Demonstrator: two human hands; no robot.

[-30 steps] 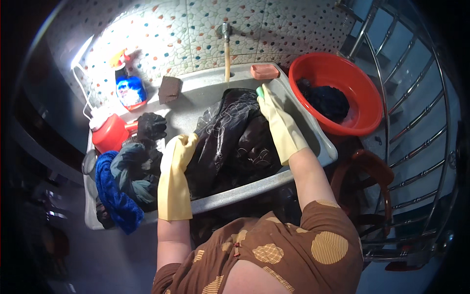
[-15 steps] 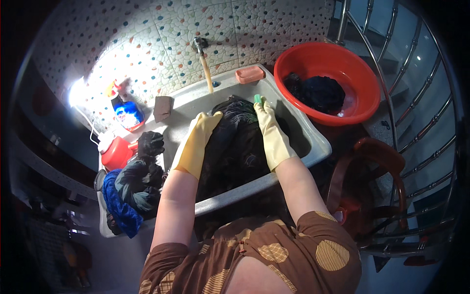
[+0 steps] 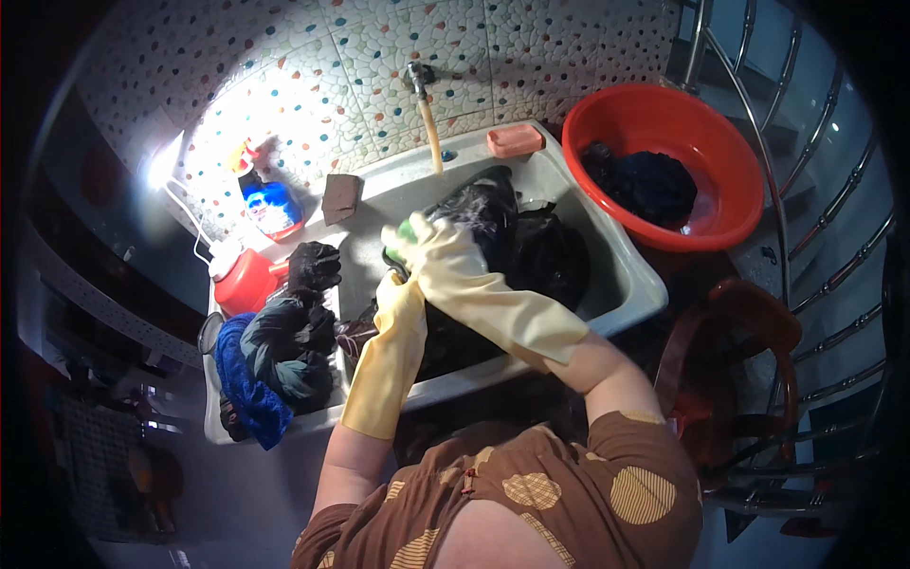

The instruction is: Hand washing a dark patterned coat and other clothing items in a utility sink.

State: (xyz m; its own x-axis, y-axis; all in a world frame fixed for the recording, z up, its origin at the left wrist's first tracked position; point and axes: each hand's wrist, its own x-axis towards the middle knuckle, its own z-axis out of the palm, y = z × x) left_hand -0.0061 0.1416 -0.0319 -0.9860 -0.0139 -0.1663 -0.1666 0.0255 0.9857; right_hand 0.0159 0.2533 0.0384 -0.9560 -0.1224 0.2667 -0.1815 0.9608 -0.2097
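Observation:
Both my hands wear long yellow rubber gloves and meet over the left part of a grey sink (image 3: 621, 275). My right hand (image 3: 422, 248) reaches across and grips a wet black garment (image 3: 493, 223) lying in the basin. My left hand (image 3: 403, 294) sits just below it, closed on the same dark cloth near the sink's left wall. A tap (image 3: 417, 76) on the tiled wall runs a thin stream of water down behind the garment.
A red basin (image 3: 730, 204) with dark laundry stands at the right. A pile of dark and blue clothes (image 3: 275, 356) lies on the left ledge, with a red jug (image 3: 242, 280), a spray bottle (image 3: 270, 204), a brown sponge (image 3: 339, 197) and a pink soap (image 3: 515, 140). Metal railings curve at the right.
My right hand has swung from the garment's right side to the left, next to my left hand. My left hand has drawn back toward me. The garment is bunched higher.

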